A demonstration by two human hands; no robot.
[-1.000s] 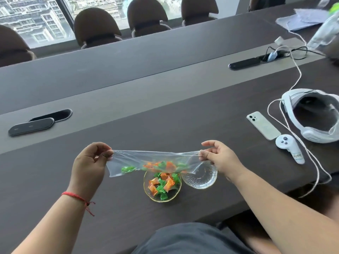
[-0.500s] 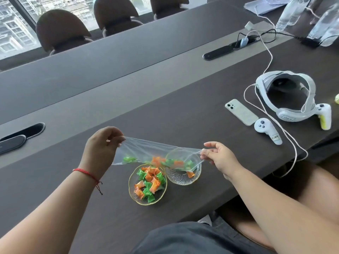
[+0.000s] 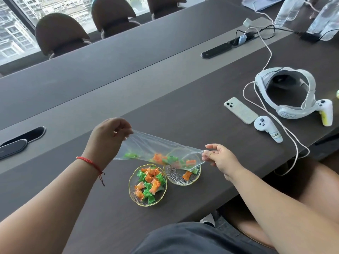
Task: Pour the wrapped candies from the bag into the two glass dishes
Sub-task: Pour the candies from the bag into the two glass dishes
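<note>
A clear plastic bag (image 3: 146, 145) is stretched between my hands above the table, sloping down to the right. My left hand (image 3: 107, 138) pinches its higher end, my right hand (image 3: 220, 158) its lower end. Several orange and green wrapped candies (image 3: 165, 159) lie inside, bunched toward the lower end. Below, the left glass dish (image 3: 136, 200) holds a heap of candies. The right glass dish (image 3: 176, 180) holds an orange candy (image 3: 186, 175) and a green one, partly under the bag.
A white phone (image 3: 240, 110), a white controller (image 3: 266, 128), and a white headset (image 3: 291, 94) with its cable (image 3: 300, 149) lie to the right. Water bottles (image 3: 293, 10) stand at the far right. The table's front edge runs just below the dishes. Chairs (image 3: 60, 33) line the far side.
My left hand rose, tilting the bag down to the right. Candies slid toward my right hand, and candies have dropped into the right dish, which was empty a second ago.
</note>
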